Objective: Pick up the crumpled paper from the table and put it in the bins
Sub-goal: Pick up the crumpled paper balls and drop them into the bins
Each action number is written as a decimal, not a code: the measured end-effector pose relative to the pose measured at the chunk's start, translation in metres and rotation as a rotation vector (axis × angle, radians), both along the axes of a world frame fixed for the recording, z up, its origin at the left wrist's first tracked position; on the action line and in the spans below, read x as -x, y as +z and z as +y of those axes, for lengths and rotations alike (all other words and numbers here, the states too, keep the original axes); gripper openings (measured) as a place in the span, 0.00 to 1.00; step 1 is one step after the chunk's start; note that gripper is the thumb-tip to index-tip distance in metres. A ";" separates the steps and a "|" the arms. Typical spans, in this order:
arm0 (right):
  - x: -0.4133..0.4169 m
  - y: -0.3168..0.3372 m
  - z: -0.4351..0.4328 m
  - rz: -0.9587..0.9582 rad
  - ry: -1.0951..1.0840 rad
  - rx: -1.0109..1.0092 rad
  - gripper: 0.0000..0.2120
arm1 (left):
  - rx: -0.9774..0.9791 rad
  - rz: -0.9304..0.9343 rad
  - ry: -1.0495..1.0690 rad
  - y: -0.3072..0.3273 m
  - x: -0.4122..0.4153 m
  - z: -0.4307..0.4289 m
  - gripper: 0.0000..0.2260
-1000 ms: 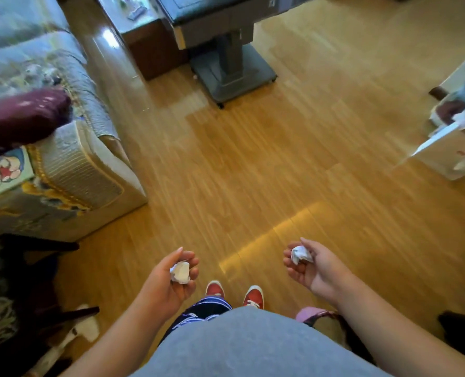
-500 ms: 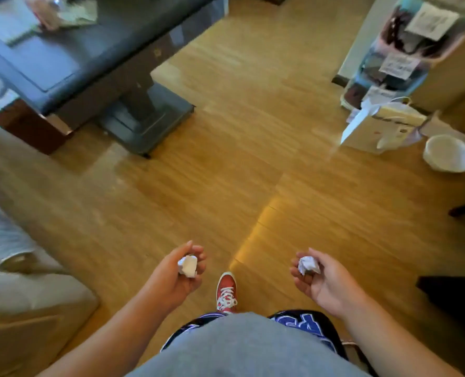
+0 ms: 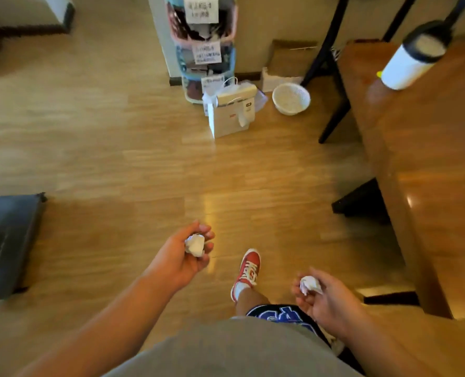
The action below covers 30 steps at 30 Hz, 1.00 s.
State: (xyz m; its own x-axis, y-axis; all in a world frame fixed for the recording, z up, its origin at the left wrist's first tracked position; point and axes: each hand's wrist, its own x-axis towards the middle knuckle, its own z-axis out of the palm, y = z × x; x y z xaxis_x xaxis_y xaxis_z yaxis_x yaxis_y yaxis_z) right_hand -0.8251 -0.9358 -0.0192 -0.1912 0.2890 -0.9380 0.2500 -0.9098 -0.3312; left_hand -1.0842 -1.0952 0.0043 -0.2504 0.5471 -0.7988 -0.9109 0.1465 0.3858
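My left hand (image 3: 182,257) is curled around a white crumpled paper ball (image 3: 195,244), held palm up over the wooden floor. My right hand (image 3: 326,300) grips a second, smaller crumpled paper ball (image 3: 310,284) between fingers and thumb, low at the right. Far ahead on the floor stands a white mesh bin (image 3: 291,98) beside a white paper bag (image 3: 232,111). Behind them rises a stack of labelled coloured bins (image 3: 203,44) against a pillar. Both hands are well short of the bins.
A brown wooden table (image 3: 427,164) fills the right side, with a white bottle with a black lid (image 3: 416,54) on it and black legs (image 3: 334,115) below. A dark table corner (image 3: 6,240) juts in at the left. My red shoe (image 3: 249,268) is stepping forward.
The view has swung right, bringing the bins and paper bag to the centre top and the brown table into view. Both hands still hold their paper balls; my left hand has risen slightly.
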 end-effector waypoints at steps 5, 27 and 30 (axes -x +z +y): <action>0.035 -0.001 0.076 0.015 0.002 0.005 0.14 | 0.042 -0.003 -0.019 -0.007 0.032 0.072 0.10; 0.253 0.017 0.319 0.115 -0.209 -0.024 0.12 | 0.160 -0.017 -0.201 -0.015 0.240 0.322 0.09; 0.238 0.024 0.331 0.113 -0.327 -0.029 0.13 | 0.184 0.022 -0.341 -0.008 0.251 0.381 0.08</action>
